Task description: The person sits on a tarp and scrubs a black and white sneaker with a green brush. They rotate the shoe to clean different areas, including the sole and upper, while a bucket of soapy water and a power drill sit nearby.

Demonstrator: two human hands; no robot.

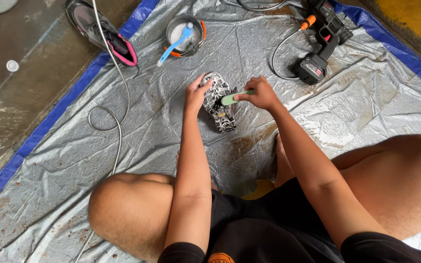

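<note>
The step in hand looks like scrubbing: the person sits on a grey tarp [317, 122] with a patterned black-and-white shoe [219, 102] lying in front of the knees, toe toward 12 o'clock. The left hand [197, 95] presses on the shoe's edge at its 9 o'clock side, fingers [201, 83] curled over the rim and gripping it steady. The right hand [261, 93] is clenched around a pale green brush [234, 98], whose head rests on the shoe's upper, from 3 o'clock.

Judging by this, the next move calls for short strokes along the shoe while the left hand keeps it from sliding on the slick tarp.

At 11 o'clock from the shoe sits a bowl [185, 33] with a blue brush [176, 44] across it; at 2 o'clock lies a cordless sprayer [320, 44]; a second shoe [101, 30] lies at 10 o'clock.
</note>
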